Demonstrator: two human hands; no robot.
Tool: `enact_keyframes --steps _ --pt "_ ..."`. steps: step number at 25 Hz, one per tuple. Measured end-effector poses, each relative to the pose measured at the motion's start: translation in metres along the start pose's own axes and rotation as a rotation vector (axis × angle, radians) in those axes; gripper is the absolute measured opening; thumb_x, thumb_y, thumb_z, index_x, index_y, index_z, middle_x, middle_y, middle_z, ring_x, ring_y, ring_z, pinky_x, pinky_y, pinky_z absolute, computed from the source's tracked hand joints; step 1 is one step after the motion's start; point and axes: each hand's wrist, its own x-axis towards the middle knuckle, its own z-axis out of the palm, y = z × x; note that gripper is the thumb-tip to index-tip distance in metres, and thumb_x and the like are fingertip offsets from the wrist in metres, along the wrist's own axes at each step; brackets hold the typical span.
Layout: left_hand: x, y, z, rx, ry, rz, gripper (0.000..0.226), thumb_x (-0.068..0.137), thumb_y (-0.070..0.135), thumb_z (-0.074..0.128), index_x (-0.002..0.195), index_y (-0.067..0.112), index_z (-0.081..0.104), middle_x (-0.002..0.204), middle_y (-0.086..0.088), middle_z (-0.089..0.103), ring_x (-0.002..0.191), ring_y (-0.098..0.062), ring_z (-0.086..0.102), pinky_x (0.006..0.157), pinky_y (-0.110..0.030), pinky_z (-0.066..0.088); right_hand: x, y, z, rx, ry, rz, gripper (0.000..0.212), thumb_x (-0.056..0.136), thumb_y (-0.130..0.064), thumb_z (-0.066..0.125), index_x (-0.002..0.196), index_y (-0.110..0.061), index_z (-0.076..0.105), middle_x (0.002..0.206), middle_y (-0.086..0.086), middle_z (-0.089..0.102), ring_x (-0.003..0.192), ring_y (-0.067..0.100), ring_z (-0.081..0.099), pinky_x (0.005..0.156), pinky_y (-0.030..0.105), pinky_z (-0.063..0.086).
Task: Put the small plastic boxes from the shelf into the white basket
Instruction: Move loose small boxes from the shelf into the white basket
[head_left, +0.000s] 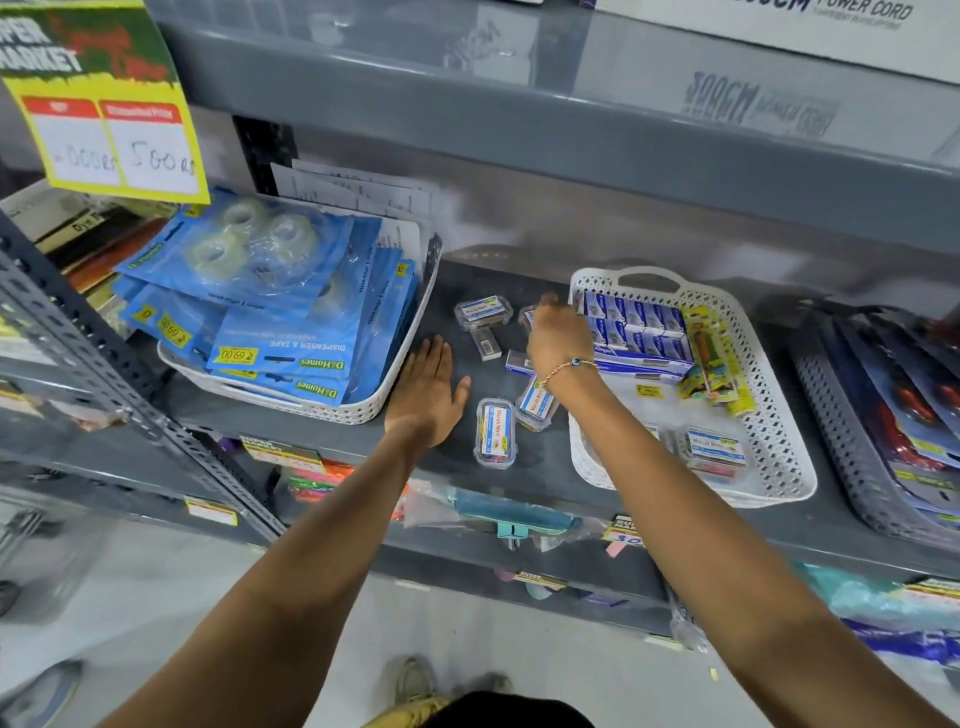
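Several small clear plastic boxes with blue-and-white labels lie on the dark grey shelf (457, 280): one at the back (483, 312), one near the front (496, 432), one partly under my right wrist (535, 405). My right hand (558, 338) reaches over a box at the back next to the white basket (779, 441); its fingers curl down and hide what they touch. My left hand (428, 392) rests flat and open on the shelf, holding nothing. The basket holds blue boxes (636, 327), yellow packets and one small plastic box (714, 452).
A white tray of blue tape-dispenser packs (291, 312) stands left of my left hand. A grey perforated tray (852, 457) with packets sits at the right. Small staple boxes (485, 343) lie loose on the shelf. A yellow price sign (104, 104) hangs at the upper left.
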Motion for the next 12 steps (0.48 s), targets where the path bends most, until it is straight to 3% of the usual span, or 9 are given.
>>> enact_keyframes --steps 3,6,8,10,12 --pt "0.000 -0.001 0.001 0.006 -0.005 0.003 0.068 0.100 0.046 0.017 0.152 0.005 0.002 0.163 -0.008 0.001 0.150 -0.020 -0.003 0.121 -0.032 -0.003 0.003 0.034 -0.019 0.380 0.140 0.119 0.021 0.089 -0.002 0.046 0.107 0.000 0.057 0.102 0.026 0.068 0.094 0.038 0.065 0.078 0.037 0.050" --pt "0.000 -0.001 0.001 -0.033 0.000 0.015 0.067 0.100 0.045 0.019 0.152 0.006 0.003 0.163 -0.008 0.001 0.150 -0.020 -0.003 0.122 -0.033 -0.002 -0.008 0.080 -0.028 0.965 0.119 0.404 0.021 0.094 0.002 0.038 0.097 -0.009 0.056 0.113 0.022 0.058 0.095 0.034 0.056 0.080 0.049 0.054" --pt "0.001 -0.002 0.001 -0.034 -0.011 0.013 0.067 0.100 0.045 0.019 0.152 0.007 0.002 0.163 -0.008 -0.001 0.150 -0.019 -0.004 0.122 -0.033 -0.002 -0.013 0.107 -0.033 1.258 0.059 0.585 0.029 0.094 0.008 0.039 0.086 -0.015 0.053 0.104 0.016 0.057 0.094 0.028 0.053 0.074 0.049 0.058" --pt "0.002 -0.001 0.001 -0.010 -0.015 0.007 0.067 0.100 0.046 0.018 0.153 0.007 0.001 0.163 -0.008 -0.002 0.150 -0.019 -0.004 0.121 -0.032 -0.003 -0.013 0.125 -0.038 1.397 0.017 0.668 0.031 0.091 0.014 0.042 0.082 -0.014 0.050 0.092 0.012 0.060 0.083 0.024 0.056 0.087 0.052 0.054" --pt "0.002 -0.002 0.002 -0.002 -0.011 0.006 0.067 0.100 0.046 0.017 0.153 0.007 0.001 0.163 -0.008 -0.002 0.150 -0.019 -0.004 0.121 -0.032 -0.003 -0.014 0.136 -0.038 1.362 0.031 0.694 0.031 0.089 0.018 0.045 0.077 -0.010 0.048 0.086 0.014 0.061 0.073 0.021 0.064 0.098 0.058 0.045"
